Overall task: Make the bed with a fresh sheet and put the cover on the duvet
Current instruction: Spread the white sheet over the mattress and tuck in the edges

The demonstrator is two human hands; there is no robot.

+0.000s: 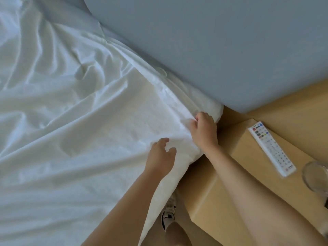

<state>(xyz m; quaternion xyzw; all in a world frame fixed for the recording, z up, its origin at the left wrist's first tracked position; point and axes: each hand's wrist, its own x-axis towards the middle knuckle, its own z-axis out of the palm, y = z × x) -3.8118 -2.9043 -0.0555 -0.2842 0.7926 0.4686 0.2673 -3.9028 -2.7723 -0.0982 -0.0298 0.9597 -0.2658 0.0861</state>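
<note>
Right hand (204, 129) grips sheet (88, 121) corner; left hand (161, 155) beside

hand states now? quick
Left hand: curled on the sheet; grip cannot be told.
Right hand: grips the sheet at its edge.

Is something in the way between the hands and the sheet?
Nothing visible is. The right hand grips the sheet at the bed corner by the headboard, and the left hand is just over it. The nightstand stands close beside, not between.
</note>
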